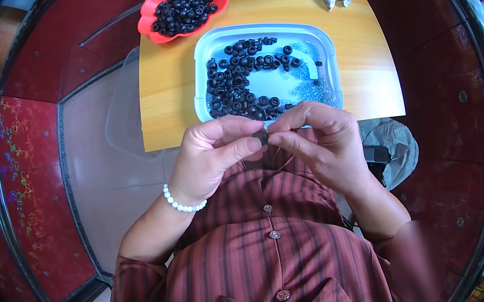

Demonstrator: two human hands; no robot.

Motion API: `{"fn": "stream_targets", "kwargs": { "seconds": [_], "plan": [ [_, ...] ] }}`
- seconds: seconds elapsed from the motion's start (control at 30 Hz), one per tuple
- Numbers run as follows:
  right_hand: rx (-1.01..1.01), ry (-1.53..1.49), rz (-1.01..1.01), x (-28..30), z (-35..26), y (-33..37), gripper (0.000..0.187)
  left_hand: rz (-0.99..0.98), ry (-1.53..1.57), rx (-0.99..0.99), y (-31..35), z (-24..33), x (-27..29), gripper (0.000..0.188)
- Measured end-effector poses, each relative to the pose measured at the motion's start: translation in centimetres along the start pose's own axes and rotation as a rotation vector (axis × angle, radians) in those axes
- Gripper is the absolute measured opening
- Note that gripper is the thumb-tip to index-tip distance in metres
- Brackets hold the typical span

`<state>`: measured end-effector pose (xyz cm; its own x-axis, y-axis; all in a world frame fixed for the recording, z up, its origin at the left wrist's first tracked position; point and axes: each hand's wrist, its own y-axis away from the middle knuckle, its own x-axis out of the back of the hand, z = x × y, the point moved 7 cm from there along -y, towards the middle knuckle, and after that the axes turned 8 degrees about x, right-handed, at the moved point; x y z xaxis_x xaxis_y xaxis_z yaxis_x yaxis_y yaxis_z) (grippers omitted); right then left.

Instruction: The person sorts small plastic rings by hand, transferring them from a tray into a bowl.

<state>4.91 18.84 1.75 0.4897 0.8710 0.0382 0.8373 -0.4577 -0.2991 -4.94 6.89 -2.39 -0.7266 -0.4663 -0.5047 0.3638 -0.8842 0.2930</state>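
While the left hand (211, 145) pinched a black part (262, 136) at the frame's centre, the right hand (327, 134) gripped its right edge. Just above, a tray (200, 83) held black pieces (221, 76) and clear bits (305, 93); a red dish (146, 26) with more pieces stood on the table (363, 67), upper left of centre.

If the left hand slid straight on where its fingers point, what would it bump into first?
Probably the right hand: its fingertips are just ahead, by the small dark piece at the fingertips of the left hand. Exact depth is hard to tell.
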Motion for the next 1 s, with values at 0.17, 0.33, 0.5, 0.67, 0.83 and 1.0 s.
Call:
{"fn": "stream_targets", "kwargs": {
  "seconds": [0.17, 0.33, 0.5, 0.67, 0.83, 1.0],
  "plan": [
    [-0.233, -0.276, -0.129, -1.1, 1.5, 0.7, 0.008, -0.014, -0.173, -0.036, 0.6, -0.4, -0.2, 0.020],
    [-0.691, -0.896, -0.396, -4.2, 4.9, 3.2, 0.024, -0.195, -0.193, -0.031, 1.1, -2.2, 0.0, 0.020],
    [-0.550, -0.717, -0.300, -4.5, 4.7, 2.3, 0.018, -0.227, 0.136, 0.103, 0.9, -3.2, 1.3, 0.019],
    [-0.017, 0.441, -0.102, -0.4, 5.0, -3.6, 0.009, -0.269, 0.667, 0.128, 0.2, -2.9, 3.7, 0.022],
    [0.109, 0.925, -0.142, -1.4, 7.8, -6.4, 0.008, -0.270, 0.753, 0.120, -0.3, -2.9, 4.3, 0.024],
    [0.093, 0.970, -0.139, -2.3, 8.0, -7.0, 0.009, -0.205, 0.757, 0.160, -0.6, -3.2, 4.5, 0.023]
  ]
}}
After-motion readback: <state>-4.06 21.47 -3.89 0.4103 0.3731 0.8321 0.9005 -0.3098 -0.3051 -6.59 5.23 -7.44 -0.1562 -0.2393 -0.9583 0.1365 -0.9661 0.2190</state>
